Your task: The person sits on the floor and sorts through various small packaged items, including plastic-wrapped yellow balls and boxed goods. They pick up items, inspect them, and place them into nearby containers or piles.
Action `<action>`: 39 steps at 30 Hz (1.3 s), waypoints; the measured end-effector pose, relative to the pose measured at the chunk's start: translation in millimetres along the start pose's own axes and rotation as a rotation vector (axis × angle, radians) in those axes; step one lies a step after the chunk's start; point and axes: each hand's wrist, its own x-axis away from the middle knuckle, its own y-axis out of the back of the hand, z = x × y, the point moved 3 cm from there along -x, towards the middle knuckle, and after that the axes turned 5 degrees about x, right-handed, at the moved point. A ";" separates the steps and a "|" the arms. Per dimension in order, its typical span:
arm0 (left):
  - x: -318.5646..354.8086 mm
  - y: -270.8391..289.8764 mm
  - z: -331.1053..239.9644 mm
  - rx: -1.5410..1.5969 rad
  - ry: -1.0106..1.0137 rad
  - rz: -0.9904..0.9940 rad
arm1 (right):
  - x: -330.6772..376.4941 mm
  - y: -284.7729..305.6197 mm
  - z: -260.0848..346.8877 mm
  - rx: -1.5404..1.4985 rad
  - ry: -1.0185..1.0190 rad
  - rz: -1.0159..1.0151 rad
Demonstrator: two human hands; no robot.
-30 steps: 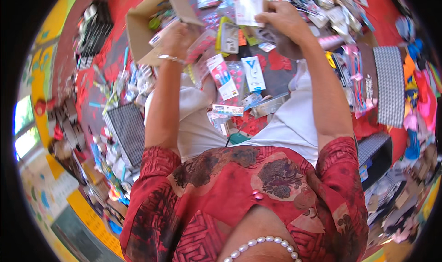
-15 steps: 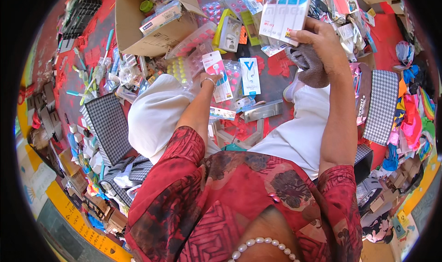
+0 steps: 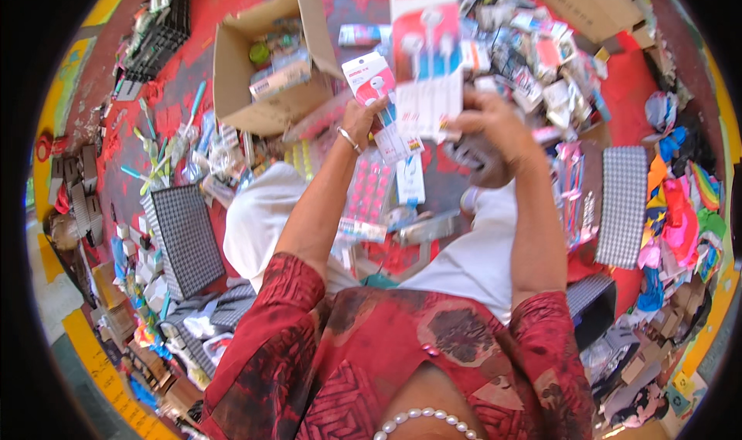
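My left hand (image 3: 362, 121) holds a small red-and-white blister pack (image 3: 377, 93) by its lower edge. My right hand (image 3: 495, 127) grips a larger red-and-white carded pack of earphones (image 3: 427, 53), held upright in front of me. The two packs overlap slightly at their edges. A thin bracelet circles my left wrist. Both arms reach forward over my white-trousered knees, above a pink blister sheet (image 3: 369, 189) lying on the floor.
An open cardboard box (image 3: 259, 61) with small goods stands at the upper left. A heap of packaged items (image 3: 541, 61) spreads across the upper right. Checked fabric panels (image 3: 185, 239) (image 3: 623, 204) lie left and right. Colourful cloth items (image 3: 684, 216) pile at the right edge.
Both hands have come closer together and nearer me. The left hand, earlier lowered by my knee, now holds up a small pack beside the larger one in my right hand.
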 end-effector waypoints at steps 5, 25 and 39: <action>33.3 -57.5 -88.8 0.365 0.026 0.228 | -12.0 -0.1 -18.5 0.534 -0.141 0.008; 48.3 -75.2 -122.1 0.034 -0.218 0.300 | -13.3 -10.5 -9.4 0.882 -0.106 0.011; 35.2 -91.8 -115.0 0.405 -0.001 0.452 | -16.6 -2.7 -11.1 0.671 -0.031 -0.202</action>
